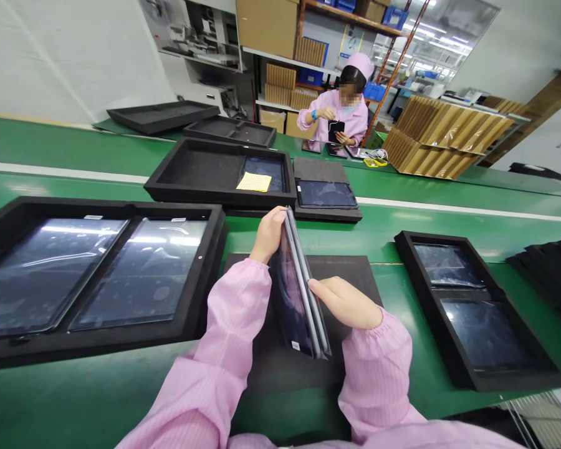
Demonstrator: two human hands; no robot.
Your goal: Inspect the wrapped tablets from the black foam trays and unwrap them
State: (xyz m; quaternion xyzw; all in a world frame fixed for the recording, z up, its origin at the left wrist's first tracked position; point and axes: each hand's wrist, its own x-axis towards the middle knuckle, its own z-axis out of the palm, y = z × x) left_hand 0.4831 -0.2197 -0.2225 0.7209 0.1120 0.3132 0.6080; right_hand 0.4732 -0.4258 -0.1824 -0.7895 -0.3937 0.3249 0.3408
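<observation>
Two tablets (295,290), pressed face to face and wrapped in clear film, stand on edge between my hands above a dark foam mat (355,274). A small white label shows near the lower corner of one. My left hand (268,236) grips them at the far upper end, its fingers partly hidden behind. Against the right face, my right hand (343,300) holds them with the thumb along the edge. At my left lies a black foam tray (210,249) holding two film-covered tablets. Another foam tray (489,290) with two screens lies at my right.
Ahead, a foam tray (187,194) holds one tablet and a yellow note (254,182). Beside it a tablet (327,194) lies on foam. Across the green bench (430,218), a co-worker (341,118) handles a dark device. Cardboard dividers (449,137) are stacked at the back right.
</observation>
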